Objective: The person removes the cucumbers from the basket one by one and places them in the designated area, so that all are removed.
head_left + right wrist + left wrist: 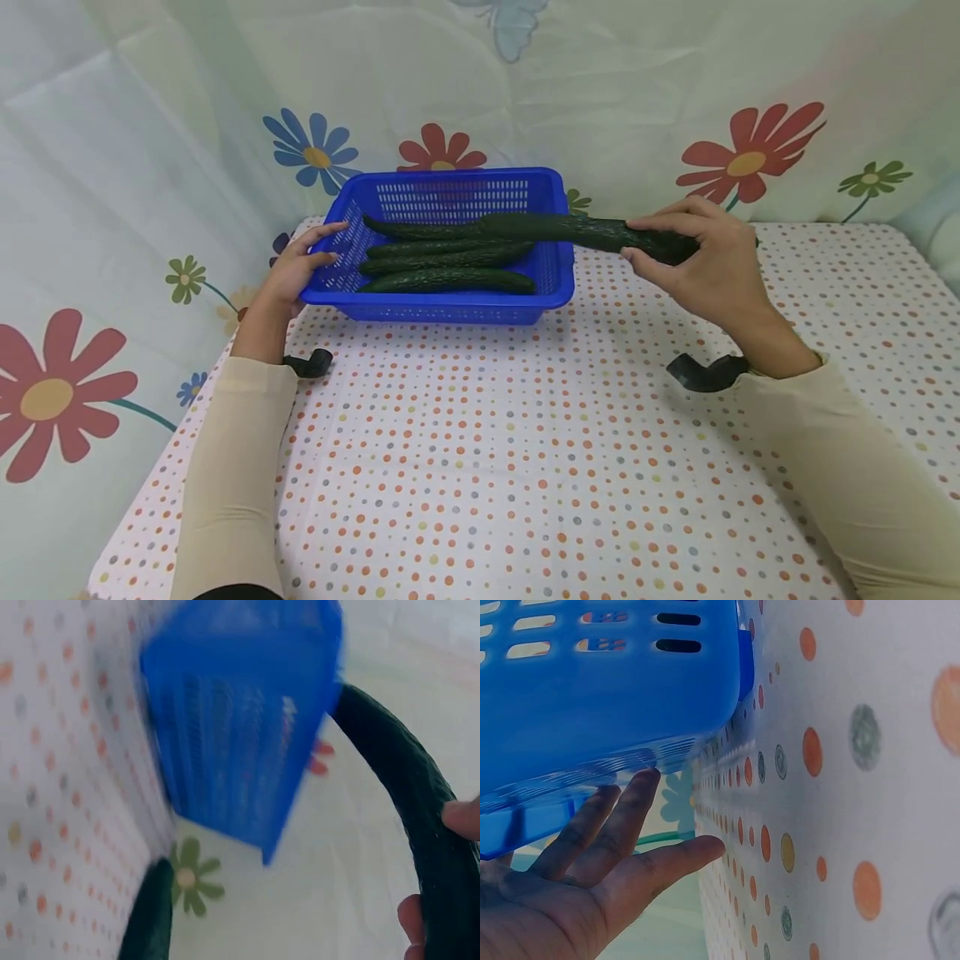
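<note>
We held a long cucumber [570, 232] in our right hand [708, 262], fingers and thumb curled round its thick end. It lay nearly level above the table [525, 467], its thin end reaching over the right rim of the basket [442, 310] and into it, while the gripped end stayed outside, above the cloth near the table's far right part. In the right wrist view the same cucumber [420, 825] ran as a dark curve from the basket's [240, 735] upper corner down to our fingertips [461, 819], which pressed on its skin; that picture was blurred.

Our left hand [303, 265] rested at the basket's left end, fingers fairly straight, the thumb lying on the rim and the fingers against the outer wall. In the left wrist view the fingers [622, 825] spread flat under the blue wall [607, 697], touching it and gripping nothing.

The basket stood at the table's far edge, left of centre, close to the flowered backdrop [750, 158]. Three more cucumbers [446, 267] lay lengthwise on its floor, side by side and touching. A dotted cloth covered the table. Cream sleeves [232, 467] covered both our forearms, with a black strap [705, 372] at each wrist.
</note>
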`<state>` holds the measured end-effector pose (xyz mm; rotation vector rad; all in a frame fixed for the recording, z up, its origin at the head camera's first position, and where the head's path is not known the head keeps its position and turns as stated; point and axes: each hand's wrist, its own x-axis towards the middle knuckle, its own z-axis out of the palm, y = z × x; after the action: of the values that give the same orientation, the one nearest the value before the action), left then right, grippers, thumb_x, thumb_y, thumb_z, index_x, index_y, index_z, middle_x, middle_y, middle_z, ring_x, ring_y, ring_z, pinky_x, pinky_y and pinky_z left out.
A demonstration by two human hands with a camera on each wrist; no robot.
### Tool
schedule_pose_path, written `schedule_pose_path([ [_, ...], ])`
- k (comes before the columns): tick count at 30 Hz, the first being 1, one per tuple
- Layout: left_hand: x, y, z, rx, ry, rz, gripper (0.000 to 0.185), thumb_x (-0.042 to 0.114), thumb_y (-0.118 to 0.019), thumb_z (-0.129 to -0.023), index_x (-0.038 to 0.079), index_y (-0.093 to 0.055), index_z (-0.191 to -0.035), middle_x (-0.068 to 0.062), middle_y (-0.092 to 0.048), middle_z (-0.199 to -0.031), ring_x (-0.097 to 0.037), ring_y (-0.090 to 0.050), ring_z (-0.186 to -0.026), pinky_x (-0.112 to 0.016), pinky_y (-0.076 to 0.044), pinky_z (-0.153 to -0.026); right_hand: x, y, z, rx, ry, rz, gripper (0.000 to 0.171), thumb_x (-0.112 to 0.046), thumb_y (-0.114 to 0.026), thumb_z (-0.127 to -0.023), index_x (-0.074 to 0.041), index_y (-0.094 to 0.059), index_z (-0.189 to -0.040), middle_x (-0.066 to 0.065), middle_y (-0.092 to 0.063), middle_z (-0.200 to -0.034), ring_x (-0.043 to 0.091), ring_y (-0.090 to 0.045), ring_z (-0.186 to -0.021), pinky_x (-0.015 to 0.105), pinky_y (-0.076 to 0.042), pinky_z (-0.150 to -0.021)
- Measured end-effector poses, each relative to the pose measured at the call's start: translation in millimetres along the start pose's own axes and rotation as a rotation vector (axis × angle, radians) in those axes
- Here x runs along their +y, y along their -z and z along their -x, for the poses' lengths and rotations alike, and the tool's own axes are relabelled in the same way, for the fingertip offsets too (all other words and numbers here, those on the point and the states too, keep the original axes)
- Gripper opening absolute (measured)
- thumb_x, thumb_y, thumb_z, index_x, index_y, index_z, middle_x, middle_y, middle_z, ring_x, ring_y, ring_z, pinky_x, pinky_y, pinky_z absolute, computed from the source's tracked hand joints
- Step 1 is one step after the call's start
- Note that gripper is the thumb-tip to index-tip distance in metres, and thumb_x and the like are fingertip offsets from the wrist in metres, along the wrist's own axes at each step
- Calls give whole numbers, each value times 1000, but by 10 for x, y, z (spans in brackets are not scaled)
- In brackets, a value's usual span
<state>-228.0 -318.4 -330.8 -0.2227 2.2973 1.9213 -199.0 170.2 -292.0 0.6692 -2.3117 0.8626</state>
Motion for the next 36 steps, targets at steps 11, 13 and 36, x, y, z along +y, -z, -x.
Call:
schedule_pose_path([
  [11, 18, 13, 49, 12, 12, -34, 44, 16, -44, -95, 40, -46, -131, -1, -19, -153, -38, -32, -133, -51, -47, -85, 327, 404, -47, 67, -111, 62, 35, -18, -78, -71, -18, -71, -105, -17, -61, -98, -17, -41, -93, 7, -30, -74],
  [13, 19, 10, 52, 5, 10, -30, 44, 15, -44, -95, 39, -46, -132, -1, -19, -153, -38, -32, -134, -52, -46, -86, 377, 450, -44, 58, -142, 74, 35, -19, -77, -72, -17, -71, -106, -27, -54, -95, -17, -41, -88, 8, -30, -71],
  [36, 23, -11, 47, 13, -1, -34, 44, 14, -44, -95, 37, -47, -132, 0, -19, -153, -38, -31, -134, -55, -42, -91, 664, 443, -46, -267, -440, 205, 52, -44, -67, -78, -10, -64, -117, 16, -59, -114, 23, -48, -79, 31, -37, -58],
])
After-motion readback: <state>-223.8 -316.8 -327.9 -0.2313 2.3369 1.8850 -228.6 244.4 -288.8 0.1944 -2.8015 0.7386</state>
